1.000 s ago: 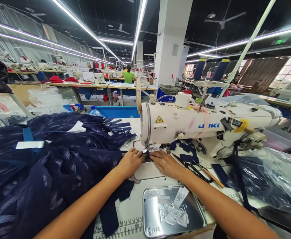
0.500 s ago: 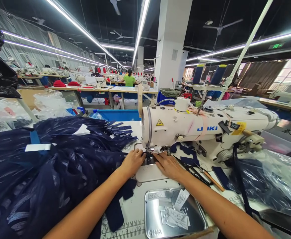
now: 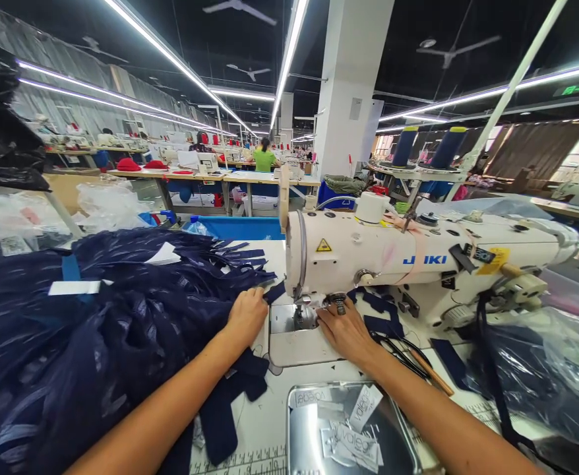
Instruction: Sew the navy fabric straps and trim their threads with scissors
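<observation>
A white sewing machine (image 3: 349, 254) stands in front of me, its presser foot (image 3: 299, 318) over the metal needle plate. Left of the needle, my left hand (image 3: 247, 315) is closed on a navy fabric strip (image 3: 275, 292), whose end sticks out past the fingers toward the machine. My right hand (image 3: 346, 333) rests just right of the presser foot, fingers stretched out on the machine bed and partly hidden behind a spring knob (image 3: 337, 303). No cloth shows in it. A big heap of navy garments (image 3: 136, 323) lies left of my left hand.
A metal tray (image 3: 297, 439) with printed white labels (image 3: 353, 443) sits at the front. Black scissors (image 3: 402, 353) and a wooden-handled tool (image 3: 432, 373) lie right of my right hand, near navy scraps (image 3: 383, 325). Plastic-wrapped navy goods (image 3: 531, 369) are farther right.
My left hand has moved left, away from the needle, with the navy strip. My right hand has shifted slightly right of the presser foot. The view has swung slightly left.
</observation>
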`<state>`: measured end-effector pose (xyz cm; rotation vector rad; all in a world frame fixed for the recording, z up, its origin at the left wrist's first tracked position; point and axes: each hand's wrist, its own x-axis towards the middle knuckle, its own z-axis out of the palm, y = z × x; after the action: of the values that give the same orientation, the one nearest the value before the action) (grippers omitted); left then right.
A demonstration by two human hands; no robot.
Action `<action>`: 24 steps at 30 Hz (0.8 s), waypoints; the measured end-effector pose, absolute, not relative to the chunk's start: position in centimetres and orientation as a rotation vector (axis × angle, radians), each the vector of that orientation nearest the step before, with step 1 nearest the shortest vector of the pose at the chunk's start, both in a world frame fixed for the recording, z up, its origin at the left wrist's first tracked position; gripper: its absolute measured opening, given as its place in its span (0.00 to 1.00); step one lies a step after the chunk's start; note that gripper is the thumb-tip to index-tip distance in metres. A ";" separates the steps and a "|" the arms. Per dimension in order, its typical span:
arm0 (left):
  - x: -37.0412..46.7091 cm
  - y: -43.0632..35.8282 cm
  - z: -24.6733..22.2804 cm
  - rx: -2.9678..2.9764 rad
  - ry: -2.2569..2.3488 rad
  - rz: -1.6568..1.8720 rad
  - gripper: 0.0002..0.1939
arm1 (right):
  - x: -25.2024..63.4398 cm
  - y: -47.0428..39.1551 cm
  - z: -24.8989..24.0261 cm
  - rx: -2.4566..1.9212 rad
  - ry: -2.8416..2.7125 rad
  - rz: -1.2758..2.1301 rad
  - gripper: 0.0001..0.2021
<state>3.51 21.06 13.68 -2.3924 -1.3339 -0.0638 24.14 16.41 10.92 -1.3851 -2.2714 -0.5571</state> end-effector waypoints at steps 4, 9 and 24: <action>3.1 20.6 14.4 -2.351 -1.296 -0.146 0.11 | 23.5 15.0 12.5 -1.375 -2.454 -0.588 0.06; 3.0 19.9 14.5 -2.305 -0.996 -0.401 0.13 | 24.1 11.6 14.5 -1.331 -2.673 -0.467 0.04; 4.1 17.7 16.3 -3.094 -1.658 -0.561 0.08 | 34.2 6.5 11.6 -2.189 -2.108 -0.242 0.10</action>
<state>4.12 17.69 16.31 -3.0943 -1.6580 -0.5614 34.24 6.53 11.57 -2.1886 -2.1082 -0.2417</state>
